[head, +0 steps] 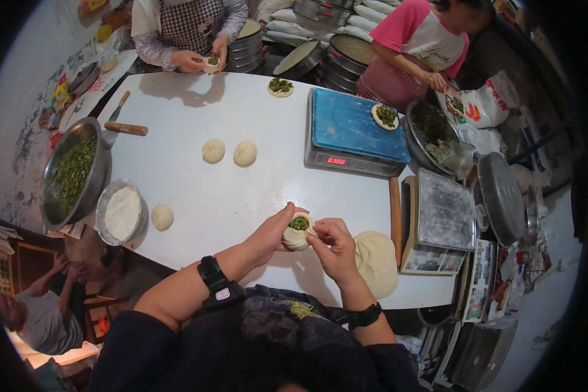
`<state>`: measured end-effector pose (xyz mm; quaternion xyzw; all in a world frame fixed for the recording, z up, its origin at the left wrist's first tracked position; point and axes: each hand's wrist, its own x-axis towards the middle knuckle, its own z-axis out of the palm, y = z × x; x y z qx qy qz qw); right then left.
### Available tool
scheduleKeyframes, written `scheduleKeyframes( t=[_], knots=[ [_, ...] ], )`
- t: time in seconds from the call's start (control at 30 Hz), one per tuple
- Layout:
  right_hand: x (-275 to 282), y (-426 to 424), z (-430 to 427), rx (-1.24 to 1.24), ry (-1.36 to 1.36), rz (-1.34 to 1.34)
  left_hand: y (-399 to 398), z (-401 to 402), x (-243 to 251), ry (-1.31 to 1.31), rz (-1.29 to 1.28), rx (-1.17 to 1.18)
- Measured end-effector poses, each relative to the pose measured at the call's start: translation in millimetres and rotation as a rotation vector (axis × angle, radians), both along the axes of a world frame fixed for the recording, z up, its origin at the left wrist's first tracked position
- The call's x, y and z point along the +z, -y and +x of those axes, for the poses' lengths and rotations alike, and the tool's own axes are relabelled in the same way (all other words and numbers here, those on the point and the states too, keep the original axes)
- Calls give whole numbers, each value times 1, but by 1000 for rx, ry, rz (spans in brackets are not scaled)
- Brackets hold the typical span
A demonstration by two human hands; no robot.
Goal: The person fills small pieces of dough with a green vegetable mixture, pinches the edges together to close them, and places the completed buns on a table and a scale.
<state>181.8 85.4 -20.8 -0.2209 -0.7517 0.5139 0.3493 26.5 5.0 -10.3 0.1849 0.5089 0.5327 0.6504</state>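
A partly pleated bun (pixel 298 237) with green filling showing in its open top rests in my left hand (pixel 273 229). The fingers of my right hand (pixel 332 244) pinch the right side of its dough rim. To the right of my right hand lies a large piece of dough (pixel 378 264). Farther up the white table (pixel 186 196) are two closed buns, one at the left (pixel 213 151) and one at the right (pixel 245 153). Another closed bun (pixel 162 217) sits by a bowl of white flour (pixel 122 214).
A steel bowl of chopped greens (pixel 73 174) stands at the left edge. A blue-topped digital scale (pixel 357 127) carries a filled dough round (pixel 385 116); another round (pixel 280 87) lies beyond. A long rolling pin (pixel 395 220) is at the right. Two co-workers stand across the table.
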Motion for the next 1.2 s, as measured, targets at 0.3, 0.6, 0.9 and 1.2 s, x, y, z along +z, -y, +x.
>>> scheduleKeyframes(
  t=[0.3, 0.6, 0.9, 1.2],
  knots=[
    [7, -1, 1, 43, 167, -85, -6, 1, -3, -314, 125, -128],
    [23, 1, -1, 55, 168, -96, -11, 2, -5, -571, 174, -94],
    [18, 2, -4, 5, 95, -146, -7, 5, -5, 167, 27, 96],
    [15, 0, -5, 49, 70, -111, -14, 2, -4, -191, 15, 56]
  ],
)
